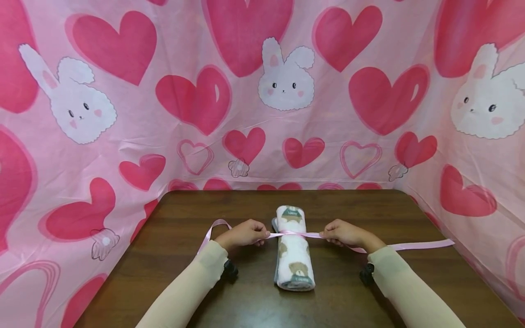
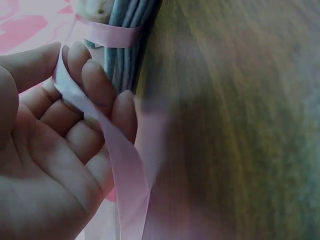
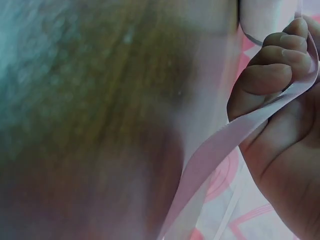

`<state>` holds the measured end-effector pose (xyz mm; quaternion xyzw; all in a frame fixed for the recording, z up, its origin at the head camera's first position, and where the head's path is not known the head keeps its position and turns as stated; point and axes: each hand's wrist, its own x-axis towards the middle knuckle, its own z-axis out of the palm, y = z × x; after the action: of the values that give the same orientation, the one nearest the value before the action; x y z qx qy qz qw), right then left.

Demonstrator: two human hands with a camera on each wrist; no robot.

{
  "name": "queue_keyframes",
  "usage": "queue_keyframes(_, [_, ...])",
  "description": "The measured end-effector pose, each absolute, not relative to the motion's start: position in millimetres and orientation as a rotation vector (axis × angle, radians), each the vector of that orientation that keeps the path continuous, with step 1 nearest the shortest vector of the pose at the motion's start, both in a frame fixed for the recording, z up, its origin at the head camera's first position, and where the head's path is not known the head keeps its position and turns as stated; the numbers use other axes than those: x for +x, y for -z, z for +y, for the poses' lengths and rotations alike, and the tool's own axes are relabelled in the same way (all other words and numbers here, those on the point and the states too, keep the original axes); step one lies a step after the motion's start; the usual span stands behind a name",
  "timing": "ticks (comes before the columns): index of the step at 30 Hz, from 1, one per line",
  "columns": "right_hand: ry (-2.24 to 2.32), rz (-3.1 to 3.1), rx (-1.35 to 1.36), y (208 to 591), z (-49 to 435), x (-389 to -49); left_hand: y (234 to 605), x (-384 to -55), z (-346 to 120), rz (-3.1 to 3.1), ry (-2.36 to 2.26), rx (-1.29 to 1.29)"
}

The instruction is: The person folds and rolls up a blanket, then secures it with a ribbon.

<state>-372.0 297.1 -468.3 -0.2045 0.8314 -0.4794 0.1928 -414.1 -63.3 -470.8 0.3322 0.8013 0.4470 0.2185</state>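
A rolled white towel [image 1: 296, 259] with bear prints lies lengthwise on the brown table, its grey folded layers [image 2: 120, 65] showing in the left wrist view. Around its middle runs a pink ribbon [image 1: 293, 233], crossed on top. To the left of the roll, my left hand [image 1: 246, 233] pinches one end of the ribbon between thumb and fingers; the tail [image 2: 127, 185] trails across the palm. On the other side my right hand [image 1: 342, 233] pinches the opposite end, and its tail [image 3: 215, 150] passes over the palm. Both stretches beside the towel look taut.
The ribbon's long right tail [image 1: 422, 245] extends toward the right edge of the wooden table [image 1: 348, 296]. A loop of the left tail [image 1: 209, 230] stands up behind the left wrist. Pink fabric [image 1: 287, 123] with hearts and rabbits hangs around the back and sides.
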Motion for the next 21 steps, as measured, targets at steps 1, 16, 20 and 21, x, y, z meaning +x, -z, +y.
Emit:
queue_keyframes(1, [1.335,2.336,-0.570,468.0,297.4,-372.0,470.6,-414.1,-64.0,2.215,-1.230,0.919])
queue_keyframes(16, [1.319,2.368,-0.518,460.7,307.7,-366.1,463.5,-415.3,-74.9,2.243,-1.194,0.941])
queue_keyframes(20, [1.302,2.391,-0.507,460.8,307.8,-366.8,462.3,-415.5,-74.1,2.191,-1.218,0.918])
queue_keyframes(21, [1.299,2.395,-0.507,460.7,307.9,-367.0,461.7,-415.4,-74.0,2.174,-1.223,0.914])
